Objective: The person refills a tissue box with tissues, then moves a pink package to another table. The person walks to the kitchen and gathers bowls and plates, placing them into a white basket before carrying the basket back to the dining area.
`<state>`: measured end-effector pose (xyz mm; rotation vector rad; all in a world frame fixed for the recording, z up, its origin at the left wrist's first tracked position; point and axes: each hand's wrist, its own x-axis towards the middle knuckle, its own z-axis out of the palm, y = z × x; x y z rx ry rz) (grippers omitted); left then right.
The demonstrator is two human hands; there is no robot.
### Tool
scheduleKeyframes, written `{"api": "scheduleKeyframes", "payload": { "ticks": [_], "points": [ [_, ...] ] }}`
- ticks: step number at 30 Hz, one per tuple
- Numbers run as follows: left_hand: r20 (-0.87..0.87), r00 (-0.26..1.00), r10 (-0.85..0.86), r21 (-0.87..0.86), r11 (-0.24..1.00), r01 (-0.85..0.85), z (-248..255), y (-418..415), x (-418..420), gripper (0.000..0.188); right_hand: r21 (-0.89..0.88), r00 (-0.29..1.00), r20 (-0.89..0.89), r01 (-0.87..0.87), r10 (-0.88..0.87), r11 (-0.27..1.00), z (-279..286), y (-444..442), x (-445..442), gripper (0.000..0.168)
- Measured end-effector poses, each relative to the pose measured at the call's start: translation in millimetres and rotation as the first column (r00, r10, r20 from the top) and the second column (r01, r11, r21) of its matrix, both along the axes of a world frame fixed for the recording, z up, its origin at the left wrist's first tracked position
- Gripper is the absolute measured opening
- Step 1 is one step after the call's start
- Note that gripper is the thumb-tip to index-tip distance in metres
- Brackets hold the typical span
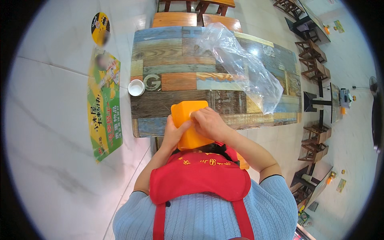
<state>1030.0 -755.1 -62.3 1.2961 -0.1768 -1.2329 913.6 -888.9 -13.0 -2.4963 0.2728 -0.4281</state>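
An orange plastic box (192,138) is held close to my chest, above the near edge of the wood-patterned table (171,99). My left hand (175,132) grips its left side, the thumb lying across the face toward me. The fingers of my right hand (207,123) are bent against the box's upper right part; whether they pinch anything there is hidden. Beyond my right hand, a crumpled clear plastic bag (249,69) lies across the right half of the table. A small white round dish (136,88) stands at the table's left edge.
Wooden stools (174,19) stand at the table's far side. A wall with posters (105,105) is on the left. Further tables and wooden stools (315,70) line the right, with a fan (373,84) at the far right. I wear a red apron (199,183).
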Motion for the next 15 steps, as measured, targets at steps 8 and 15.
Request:
{"api": "scheduleKeyframes", "payload": {
  "ticks": [8,15],
  "points": [
    [0.029,0.999,-0.029,0.018,0.999,0.028,-0.3,-1.2,4.5,0.063,0.033,1.000,-0.024,0.015,-0.014,0.999,-0.1,-3.8,3.0,0.021],
    [0.007,1.000,-0.005,-0.036,0.999,0.005,9.6,-7.5,7.1,0.063,0.101,0.994,-0.040,0.103,-0.100,0.989,10.2,-8.3,1.9,0.026]
  ]
}}
